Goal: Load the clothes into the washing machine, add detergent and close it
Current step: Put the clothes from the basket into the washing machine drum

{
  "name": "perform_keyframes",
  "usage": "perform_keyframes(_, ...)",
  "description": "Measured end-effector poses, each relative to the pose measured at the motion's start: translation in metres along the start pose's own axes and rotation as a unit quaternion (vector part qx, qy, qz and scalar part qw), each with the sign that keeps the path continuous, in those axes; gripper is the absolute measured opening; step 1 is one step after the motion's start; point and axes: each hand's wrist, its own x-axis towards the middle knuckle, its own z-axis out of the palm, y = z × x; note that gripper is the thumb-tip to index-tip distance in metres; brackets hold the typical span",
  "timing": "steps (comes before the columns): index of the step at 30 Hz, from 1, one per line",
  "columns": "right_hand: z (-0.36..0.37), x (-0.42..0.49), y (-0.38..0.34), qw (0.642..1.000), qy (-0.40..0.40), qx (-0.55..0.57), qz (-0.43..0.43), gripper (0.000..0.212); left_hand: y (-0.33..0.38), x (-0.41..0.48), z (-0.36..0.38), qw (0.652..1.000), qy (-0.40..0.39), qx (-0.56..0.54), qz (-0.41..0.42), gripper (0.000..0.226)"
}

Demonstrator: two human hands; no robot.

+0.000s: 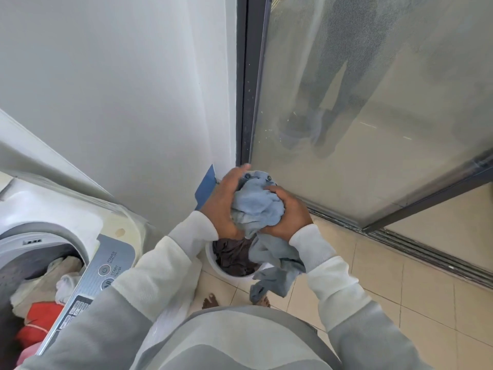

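Note:
A light blue garment point(256, 206) is bunched up between both hands at mid-frame, its loose end hanging down over a white laundry basket point(209, 253) on the floor. My left hand point(222, 204) grips the bundle from the left, my right hand point(289, 213) from the right. Dark clothes point(233, 256) lie inside the basket. At the lower left the top-loading washing machine point(114, 259) stands with its lid up; its drum point(40, 287) holds cream, white and red clothes. No detergent is in view.
A white wall rises behind the machine. A glass sliding door point(373, 102) with a dark frame and floor track fills the right side. A blue flat object point(205, 186) leans in the corner. Beige tiled floor point(400, 289) lies underfoot, with bare feet near the basket.

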Motion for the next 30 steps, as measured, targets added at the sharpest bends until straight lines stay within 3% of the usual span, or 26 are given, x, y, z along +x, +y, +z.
perform_keyframes(2,-0.003,0.003,-0.015,0.993,-0.023,-0.108,-0.030,0.074,-0.005,0.003,0.011,0.992,-0.034,0.119,-0.003,0.134)
perform_keyframes(4,-0.003,0.004,-0.028,0.987,-0.035,-0.151,-0.038,0.079,-0.005,0.007,0.024,0.991,-0.035,0.118,-0.056,0.125)
perform_keyframes(6,-0.004,0.003,-0.035,0.990,-0.040,-0.129,-0.051,0.081,0.000,0.013,0.026,0.987,0.007,0.099,-0.127,0.094)
perform_keyframes(9,-0.018,0.003,-0.036,0.998,-0.042,-0.019,-0.048,0.085,-0.015,0.018,0.018,0.967,0.023,0.111,-0.227,0.031)
perform_keyframes(14,-0.030,-0.004,-0.012,0.993,-0.004,0.105,-0.057,0.113,-0.030,0.015,0.013,0.956,0.125,-0.112,-0.240,0.016)
perform_keyframes(16,-0.022,-0.007,0.002,0.985,-0.023,0.162,-0.062,0.124,-0.022,0.009,0.013,0.916,0.178,-0.237,-0.270,0.043)
perform_keyframes(19,-0.002,-0.010,0.014,0.975,-0.058,0.208,-0.049,0.127,-0.028,0.005,0.030,0.872,0.157,-0.398,-0.238,0.041)
perform_keyframes(21,0.007,-0.010,0.016,0.975,-0.029,0.220,-0.018,0.121,-0.032,0.007,0.041,0.852,0.156,-0.441,-0.235,0.052)
perform_keyframes(23,0.008,-0.009,0.016,0.977,0.024,0.210,0.001,0.104,-0.036,0.008,0.036,0.865,0.120,-0.437,-0.217,0.068)
perform_keyframes(26,-0.001,-0.003,0.015,0.980,0.066,0.188,0.014,0.086,-0.034,0.009,0.007,0.893,-0.009,-0.421,-0.156,0.107)
perform_keyframes(30,-0.011,0.001,0.005,0.992,0.036,0.115,0.029,0.086,-0.012,0.013,-0.023,0.984,-0.019,-0.170,-0.056,0.132)
